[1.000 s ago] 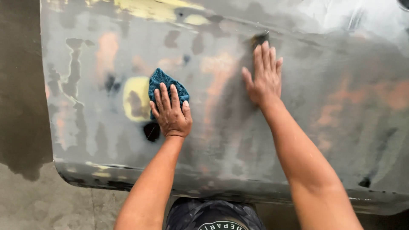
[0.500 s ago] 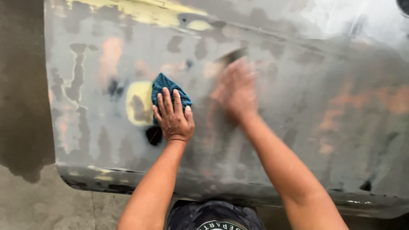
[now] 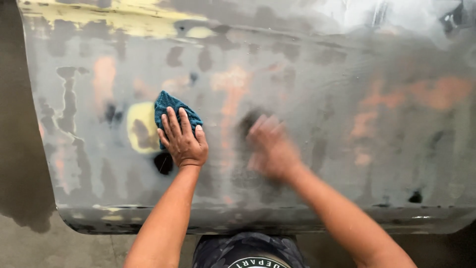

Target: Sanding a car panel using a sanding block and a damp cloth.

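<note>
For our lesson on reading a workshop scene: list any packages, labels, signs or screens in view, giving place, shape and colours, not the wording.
No packages, signs or screens are in view.
Printed emblem: bottom centre edge, on the person's dark patterned garment; a white ring-shaped print, only its top arc showing.

head view | worn on the person's head; looks steeply down, close over a sanded grey panel; floor along the left and bottom edges
</note>
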